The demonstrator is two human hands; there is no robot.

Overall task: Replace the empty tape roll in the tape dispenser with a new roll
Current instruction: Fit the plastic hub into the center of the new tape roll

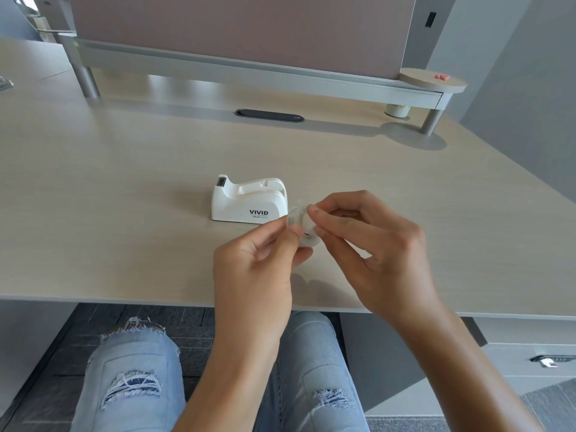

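Both hands are up over the near part of the pale wood-grain desk, just inside its front edge, which runs straight across below the wrists. Plenty of bare desktop lies open to the left and right. The left hand pinches one side of a small clear roll of tape between thumb and fingers; the right hand grips the other side with its fingertips on the top rim. The roll is held in the air, its open core facing roughly toward the camera, axis tilted; a loose end cannot be made out.

Just behind and left of the roll sits the white plastic tape dispenser marked VIVID, flat on the desk. Its long axis runs left to right, cutter end pointing left, the rounded cradle on the right standing empty. Farther back, a grey monitor shelf on metal legs bounds the far side.
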